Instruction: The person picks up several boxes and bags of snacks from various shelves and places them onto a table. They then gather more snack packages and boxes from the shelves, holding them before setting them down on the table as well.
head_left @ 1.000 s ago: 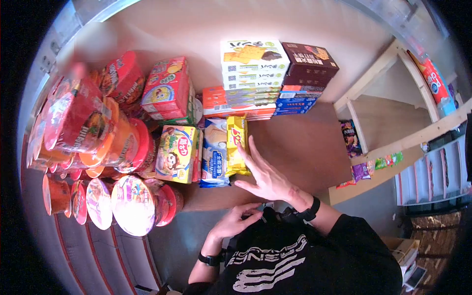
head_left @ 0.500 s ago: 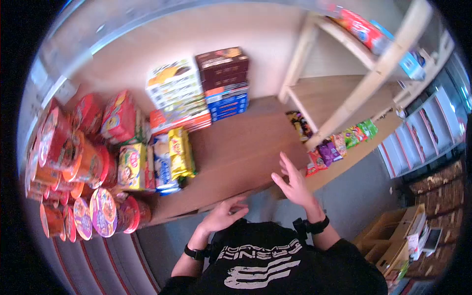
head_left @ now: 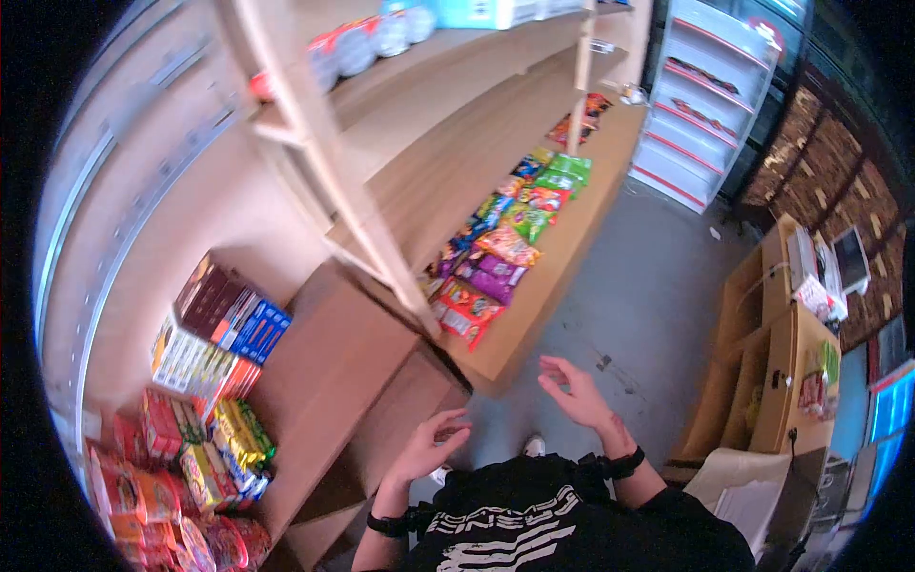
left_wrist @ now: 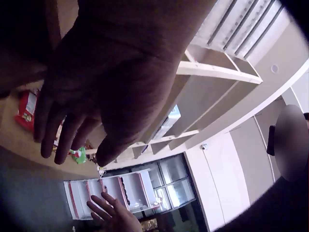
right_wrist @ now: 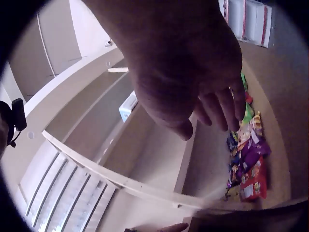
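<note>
My left hand (head_left: 427,448) is held in the air before the body, near the corner of the brown shelf board (head_left: 334,353), fingers relaxed and holding nothing. To its right, my right hand (head_left: 577,396) hangs over the floor with its fingers loosely bent, also holding nothing. Nearest beyond the hands is a row of snack bags on a wooden shelf, beginning with a red bag (head_left: 467,310) and a purple bag (head_left: 496,276). Farther along the row lies a green bag (head_left: 564,176). The left wrist view shows the left palm (left_wrist: 116,82) with its fingers extended.
Boxed biscuits (head_left: 253,329), yellow wafer packs (head_left: 238,434) and noodle cups (head_left: 157,496) stand at the lower left. A wooden post (head_left: 334,162) rises between the shelves. A white rack (head_left: 705,105) stands far back, a wooden counter (head_left: 762,334) and white chair (head_left: 739,477) at right.
The right hand has moved away from the yellow wafer pack. The head view has swung right, so the biscuit shelf lies lower left and the snack-bag shelf and floor show.
</note>
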`<state>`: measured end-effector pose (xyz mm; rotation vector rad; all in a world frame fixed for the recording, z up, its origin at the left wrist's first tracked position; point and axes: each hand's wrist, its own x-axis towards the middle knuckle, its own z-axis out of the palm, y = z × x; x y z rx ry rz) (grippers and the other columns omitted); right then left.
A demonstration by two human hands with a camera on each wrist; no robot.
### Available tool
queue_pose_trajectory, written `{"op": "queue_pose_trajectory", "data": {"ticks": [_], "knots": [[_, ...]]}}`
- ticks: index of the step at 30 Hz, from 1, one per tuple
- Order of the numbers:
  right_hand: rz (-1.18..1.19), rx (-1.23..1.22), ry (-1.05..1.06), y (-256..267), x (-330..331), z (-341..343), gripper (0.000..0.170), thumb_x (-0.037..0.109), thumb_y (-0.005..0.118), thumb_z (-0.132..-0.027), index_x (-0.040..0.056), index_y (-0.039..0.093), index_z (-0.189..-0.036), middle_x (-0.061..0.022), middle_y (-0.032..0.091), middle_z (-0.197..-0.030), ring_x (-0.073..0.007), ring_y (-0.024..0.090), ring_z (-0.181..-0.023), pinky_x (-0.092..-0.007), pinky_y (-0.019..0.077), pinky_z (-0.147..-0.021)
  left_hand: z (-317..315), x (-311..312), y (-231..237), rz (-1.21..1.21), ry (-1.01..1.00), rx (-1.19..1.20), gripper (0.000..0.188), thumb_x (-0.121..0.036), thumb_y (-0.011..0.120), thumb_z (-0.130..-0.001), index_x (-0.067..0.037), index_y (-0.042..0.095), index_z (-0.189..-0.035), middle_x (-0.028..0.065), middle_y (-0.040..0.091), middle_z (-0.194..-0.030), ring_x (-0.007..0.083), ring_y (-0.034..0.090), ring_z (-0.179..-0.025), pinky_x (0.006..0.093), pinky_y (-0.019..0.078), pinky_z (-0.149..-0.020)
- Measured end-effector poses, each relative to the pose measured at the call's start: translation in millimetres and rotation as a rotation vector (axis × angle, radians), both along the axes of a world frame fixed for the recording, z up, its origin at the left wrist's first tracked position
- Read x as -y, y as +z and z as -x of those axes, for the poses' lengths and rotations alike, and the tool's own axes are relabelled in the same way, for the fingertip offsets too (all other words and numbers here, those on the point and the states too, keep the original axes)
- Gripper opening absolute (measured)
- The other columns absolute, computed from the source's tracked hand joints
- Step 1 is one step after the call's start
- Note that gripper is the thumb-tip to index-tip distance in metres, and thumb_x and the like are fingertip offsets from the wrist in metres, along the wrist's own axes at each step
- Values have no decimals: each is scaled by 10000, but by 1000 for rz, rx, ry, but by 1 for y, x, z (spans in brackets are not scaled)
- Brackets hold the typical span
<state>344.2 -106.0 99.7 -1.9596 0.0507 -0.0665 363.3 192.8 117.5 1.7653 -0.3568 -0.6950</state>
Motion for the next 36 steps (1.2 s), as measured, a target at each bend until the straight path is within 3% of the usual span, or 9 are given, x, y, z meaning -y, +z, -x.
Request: {"op": "queue_pose_trajectory", "data": {"ticks": [12,16,22,23,28,31,32,34,36], "knots": [[-81,9,-385,-7,131,79,386,230,619,-918,8,554,-1227,-170,654,-1131,-236,644,-1025,-352,510,-877,-61,130,13,16,-120,162,393,-124,641,-899,22,529,-1246,128,655,-1118,186,621,-1029,314,493,-895],[-97,4,-521,-19,149,95,374,216,629,-910,7,568,-1214,-159,671,-1084,-226,654,-994,-346,518,-860,-114,141,28,-2,47,513,310,-78,626,-889,34,581,-1174,141,651,-1116,190,626,-1020,317,500,-872],[-82,-53,-690,-27,193,114,365,202,629,-908,7,571,-1211,-158,679,-1070,-224,658,-989,-341,524,-858,-198,172,49,-41,249,658,246,-38,608,-894,42,585,-1126,91,650,-1021,149,604,-946,292,481,-869],[-86,-47,-723,-31,203,115,362,200,628,-909,6,571,-1210,-160,678,-1073,-223,657,-993,-340,524,-860,-209,183,49,21,283,703,263,-43,617,-894,47,572,-1137,77,637,-972,130,606,-868,279,497,-777],[-41,-69,-820,-19,252,103,361,187,629,-906,-1,566,-1207,-162,677,-1079,-222,660,-991,-336,526,-859,-276,228,39,68,311,661,318,-62,628,-873,47,575,-1167,150,646,-1059,188,617,-955,332,495,-818],[11,-90,-842,-11,291,80,360,184,631,-905,-6,563,-1204,-166,679,-1071,-224,666,-976,-335,530,-852,-317,252,32,-185,374,877,469,-118,648,-851,23,515,-1277,230,571,-1237,341,559,-1141,434,431,-962],[24,-98,-838,-9,304,71,361,185,632,-905,-9,562,-1202,-169,681,-1064,-226,669,-968,-335,532,-848,-331,257,21,-173,368,872,469,-118,648,-851,23,515,-1277,230,571,-1237,341,559,-1141,434,431,-962],[50,-92,-835,-1,329,49,363,191,633,-906,-11,562,-1200,-172,681,-1061,-227,671,-959,-337,535,-841,-346,274,16,-662,629,1108,608,-171,651,-836,-15,417,-1375,213,447,-1393,375,406,-1302,489,326,-1063],[76,-76,-833,8,355,25,365,197,633,-907,-12,562,-1197,-176,681,-1057,-227,673,-951,-339,537,-834,-360,281,-4,-737,638,1033,655,-195,651,-828,-35,381,-1403,186,399,-1438,362,350,-1341,502,278,-1089]]}}
